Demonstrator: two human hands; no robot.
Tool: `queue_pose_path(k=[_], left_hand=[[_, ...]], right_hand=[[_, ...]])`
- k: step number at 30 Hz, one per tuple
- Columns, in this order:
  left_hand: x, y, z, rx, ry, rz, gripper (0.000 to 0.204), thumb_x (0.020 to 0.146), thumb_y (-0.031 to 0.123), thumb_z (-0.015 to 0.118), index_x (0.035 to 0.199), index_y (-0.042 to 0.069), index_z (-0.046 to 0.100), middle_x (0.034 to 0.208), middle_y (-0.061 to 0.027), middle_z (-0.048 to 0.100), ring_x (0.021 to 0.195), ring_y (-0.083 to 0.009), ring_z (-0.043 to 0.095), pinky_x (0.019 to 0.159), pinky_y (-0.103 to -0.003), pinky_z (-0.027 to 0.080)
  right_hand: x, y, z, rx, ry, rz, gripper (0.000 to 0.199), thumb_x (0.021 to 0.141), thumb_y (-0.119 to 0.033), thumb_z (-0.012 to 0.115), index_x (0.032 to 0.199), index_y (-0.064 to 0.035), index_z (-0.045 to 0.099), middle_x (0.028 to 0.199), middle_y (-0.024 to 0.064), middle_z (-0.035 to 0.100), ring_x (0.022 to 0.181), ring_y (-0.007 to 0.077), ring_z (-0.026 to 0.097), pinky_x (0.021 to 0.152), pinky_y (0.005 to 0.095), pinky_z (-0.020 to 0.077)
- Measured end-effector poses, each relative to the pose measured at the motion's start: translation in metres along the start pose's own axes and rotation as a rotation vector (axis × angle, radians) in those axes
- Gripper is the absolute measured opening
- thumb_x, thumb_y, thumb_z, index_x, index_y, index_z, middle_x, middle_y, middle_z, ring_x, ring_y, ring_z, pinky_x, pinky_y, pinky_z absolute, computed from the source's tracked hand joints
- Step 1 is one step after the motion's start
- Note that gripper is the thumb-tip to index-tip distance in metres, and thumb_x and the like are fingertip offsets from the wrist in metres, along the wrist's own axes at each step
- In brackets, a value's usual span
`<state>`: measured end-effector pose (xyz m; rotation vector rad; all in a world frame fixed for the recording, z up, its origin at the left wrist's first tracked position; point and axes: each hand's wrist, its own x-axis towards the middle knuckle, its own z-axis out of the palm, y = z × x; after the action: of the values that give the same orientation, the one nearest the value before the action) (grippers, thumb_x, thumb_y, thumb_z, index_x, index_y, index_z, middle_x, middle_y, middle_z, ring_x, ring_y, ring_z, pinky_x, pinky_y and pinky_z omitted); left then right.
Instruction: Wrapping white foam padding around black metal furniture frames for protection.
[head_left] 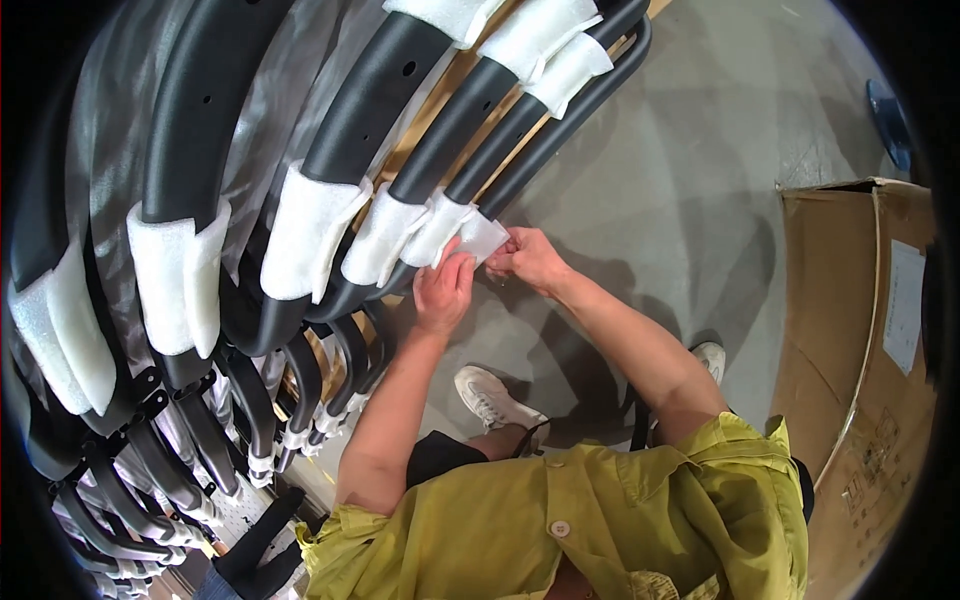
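Observation:
A white foam sheet (481,238) lies around the bend of the rightmost black tube (566,128), its free edge sticking out to the right. My right hand (530,262) pinches that loose edge between thumb and fingers. From below, my left hand (443,290) grips the foam's left side, close to the tube. Just left of it, another foam wrap (378,238) sits around the neighbouring black tube (455,128). My fingers partly hide the foam's lower part.
Several more black curved frames (185,110) with foam wraps (172,275) stand in a row at left. A large cardboard box (830,310) stands at right on the grey floor (700,130). A blue round object (888,122) is at the far right.

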<state>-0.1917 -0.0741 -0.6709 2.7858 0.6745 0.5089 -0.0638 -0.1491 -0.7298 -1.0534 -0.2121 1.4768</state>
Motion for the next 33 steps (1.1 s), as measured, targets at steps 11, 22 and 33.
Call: queue_pose_path(k=[11,22,33], left_hand=[[0.009,0.011,0.012,0.046,0.096,-0.135,0.033,0.072,0.004,0.060,0.104,0.002,0.052,0.100,-0.0148,0.056,0.088,-0.0306,0.055,0.075,-0.037,0.043],[0.007,0.011,0.004,0.033,0.059,-0.208,0.039,0.068,0.011,0.060,0.105,0.004,0.054,0.087,-0.0123,0.060,0.082,-0.0296,0.056,0.071,-0.037,0.044],[0.005,0.003,0.011,-0.108,0.176,-0.406,0.023,0.070,0.021,0.066,0.077,0.000,0.060,0.061,-0.0167,0.056,0.056,-0.0322,0.055,0.051,-0.037,0.044]], right_hand=[[-0.017,-0.009,-0.014,-0.349,-0.042,0.039,0.024,0.077,-0.017,0.061,0.062,0.0010,0.055,0.052,0.0030,0.052,0.044,0.0079,0.048,0.042,0.0224,0.0393],[-0.015,-0.054,0.041,-0.092,0.032,0.099,0.025,0.080,-0.021,0.058,0.068,0.0008,0.057,0.054,0.0033,0.052,0.043,0.0072,0.045,0.039,0.0197,0.0350],[-0.014,-0.080,0.012,-0.184,-0.042,0.209,0.026,0.081,-0.026,0.055,0.077,-0.0003,0.058,0.064,0.0034,0.057,0.049,0.0076,0.049,0.038,0.0189,0.0348]])
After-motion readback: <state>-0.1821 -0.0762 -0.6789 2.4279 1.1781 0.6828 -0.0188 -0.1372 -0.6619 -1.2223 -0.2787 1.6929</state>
